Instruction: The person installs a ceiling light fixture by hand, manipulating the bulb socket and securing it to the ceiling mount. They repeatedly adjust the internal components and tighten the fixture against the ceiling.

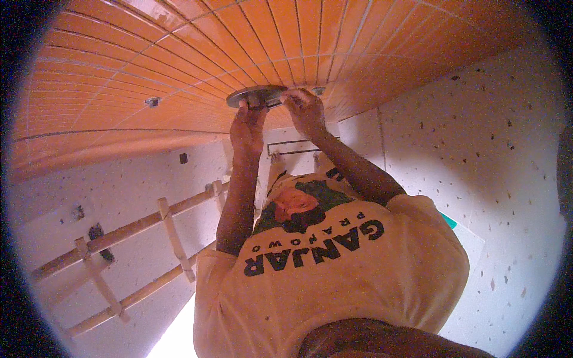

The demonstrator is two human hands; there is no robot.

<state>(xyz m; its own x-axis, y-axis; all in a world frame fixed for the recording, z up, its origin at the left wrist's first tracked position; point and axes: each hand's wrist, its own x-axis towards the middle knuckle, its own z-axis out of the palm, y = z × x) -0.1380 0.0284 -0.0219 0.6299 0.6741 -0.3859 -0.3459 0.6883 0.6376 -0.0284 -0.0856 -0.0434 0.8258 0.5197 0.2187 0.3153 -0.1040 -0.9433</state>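
A dark, flat, round plate (239, 97) with a raised part at its middle sits against the orange tiled wall (197, 65). My left hand (248, 128) is raised to it from below, its fingers on the lower edge and raised part. At the plate's right end my right hand (307, 112) is closed in a pinch, fingertips touching the rim. Part of the plate is hidden behind the fingers, and whether a small piece is also between my right fingertips is too unclear to tell.
A small metal fitting (153, 102) juts from the wall on the left; another fitting (319, 90) is just right of my right hand. A wooden ladder (170, 238) is at the left. Below my hands, a dark rectangular outline (289, 153) marks the speckled white floor near my feet.
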